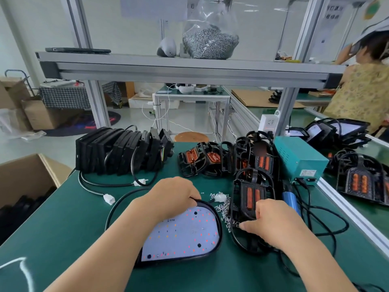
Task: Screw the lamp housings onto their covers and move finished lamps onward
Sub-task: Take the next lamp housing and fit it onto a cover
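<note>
A lamp housing point(183, 234) with a white LED board and black rim lies face up on the green mat in front of me. My left hand point(172, 197) grips its far rim, fingers curled over the edge. Just to the right lies a black lamp cover point(250, 199) with two orange strips. My right hand point(273, 224) rests on its near edge, fingertips pinching at the cover's left corner beside a scatter of small screws point(224, 211). A white connector point(221, 198) lies between the two parts.
A row of black housings point(122, 150) stands at the back left, a pile of covers point(227, 159) at the back middle. A teal power box point(299, 159) and blue electric screwdriver point(290, 201) with cables lie at the right. A cardboard box point(27, 178) sits left; a person stands far right.
</note>
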### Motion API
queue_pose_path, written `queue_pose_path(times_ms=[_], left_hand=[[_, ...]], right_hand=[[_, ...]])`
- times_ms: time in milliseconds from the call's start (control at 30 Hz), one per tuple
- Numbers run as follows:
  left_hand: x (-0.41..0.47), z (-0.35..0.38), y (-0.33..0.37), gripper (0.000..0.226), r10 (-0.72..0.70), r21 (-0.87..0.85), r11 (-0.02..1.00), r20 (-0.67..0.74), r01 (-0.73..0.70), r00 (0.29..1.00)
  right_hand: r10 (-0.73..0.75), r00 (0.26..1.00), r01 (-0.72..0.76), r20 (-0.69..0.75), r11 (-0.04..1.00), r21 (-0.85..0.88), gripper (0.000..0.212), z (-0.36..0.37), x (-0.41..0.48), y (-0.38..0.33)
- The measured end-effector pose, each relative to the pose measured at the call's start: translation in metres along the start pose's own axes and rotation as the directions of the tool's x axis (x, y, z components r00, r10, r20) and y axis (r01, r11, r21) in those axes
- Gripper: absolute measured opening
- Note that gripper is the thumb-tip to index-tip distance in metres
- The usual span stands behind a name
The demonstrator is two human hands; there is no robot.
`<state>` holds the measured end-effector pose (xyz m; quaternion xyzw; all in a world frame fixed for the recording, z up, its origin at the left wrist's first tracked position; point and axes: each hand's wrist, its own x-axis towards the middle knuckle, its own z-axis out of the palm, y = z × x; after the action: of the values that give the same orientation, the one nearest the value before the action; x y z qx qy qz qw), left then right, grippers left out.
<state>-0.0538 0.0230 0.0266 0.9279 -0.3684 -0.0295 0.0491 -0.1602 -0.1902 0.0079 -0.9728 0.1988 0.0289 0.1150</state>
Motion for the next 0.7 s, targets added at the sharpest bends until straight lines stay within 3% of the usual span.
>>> queue_pose_path(times_ms=[167, 300, 567, 700], left_hand=[[0.014, 0.020, -0.001, 0.019, 0.041, 0.126, 0.991, -0.057, -0.034, 0.998], [0.017, 0.041, -0.003, 0.030, 0.034, 0.151, 0.988, -0.054, -0.026, 0.998], [0.017, 0.037, -0.009, 0.037, -0.103, -0.165, 0.981, 0.005, 0.102, 0.995], [0.010, 0.030, -0.016, 0.025, -0.134, -0.324, 0.941, -0.102, 0.095, 0.986]], right_hand=[[0.033, 0.999, -0.032, 0.014, 0.999, -0.024, 0.037, 0.007, 0.001, -0.002], [0.046, 0.999, -0.045, -0.009, 0.997, 0.068, 0.024, 0.009, -0.002, 0.003], [0.029, 0.993, -0.010, -0.116, 0.987, 0.162, 0.017, -0.007, -0.011, 0.014], [-0.005, 0.984, 0.031, -0.178, 0.989, 0.142, 0.020, -0.019, -0.015, 0.014]])
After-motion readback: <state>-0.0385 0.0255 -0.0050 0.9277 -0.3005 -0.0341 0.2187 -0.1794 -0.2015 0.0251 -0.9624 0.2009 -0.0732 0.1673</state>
